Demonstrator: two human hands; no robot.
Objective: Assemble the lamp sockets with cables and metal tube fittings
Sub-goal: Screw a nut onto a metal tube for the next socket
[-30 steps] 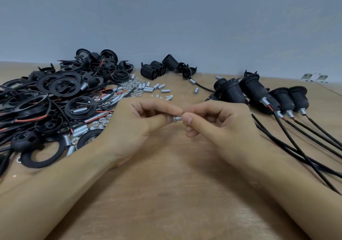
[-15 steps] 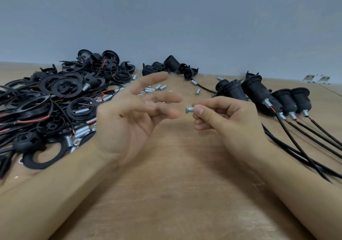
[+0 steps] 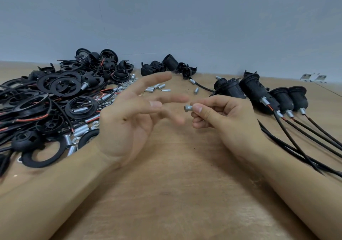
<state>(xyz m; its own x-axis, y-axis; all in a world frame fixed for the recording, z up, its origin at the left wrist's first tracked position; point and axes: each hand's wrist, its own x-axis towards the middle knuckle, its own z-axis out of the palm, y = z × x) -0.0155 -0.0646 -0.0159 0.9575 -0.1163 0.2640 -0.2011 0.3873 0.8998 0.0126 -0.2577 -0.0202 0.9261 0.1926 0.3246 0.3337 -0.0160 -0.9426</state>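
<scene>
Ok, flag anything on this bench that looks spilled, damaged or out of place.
Nothing stands out. The loose parts heap looks like stock, the finished sockets lie side by side, and the right hand pinches a metal fitting.

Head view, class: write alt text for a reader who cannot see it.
A person's right hand pinches a small metal tube fitting above a wooden table, while the left hand is open beside it, fingers spread. A heap of black rings, cables and loose metal tubes lies left; assembled sockets with cables lie right.

Wooden table (image 3: 166,193) with black socket parts (image 3: 55,99), loose metal tubes (image 3: 157,88), cabled sockets (image 3: 259,95).
</scene>
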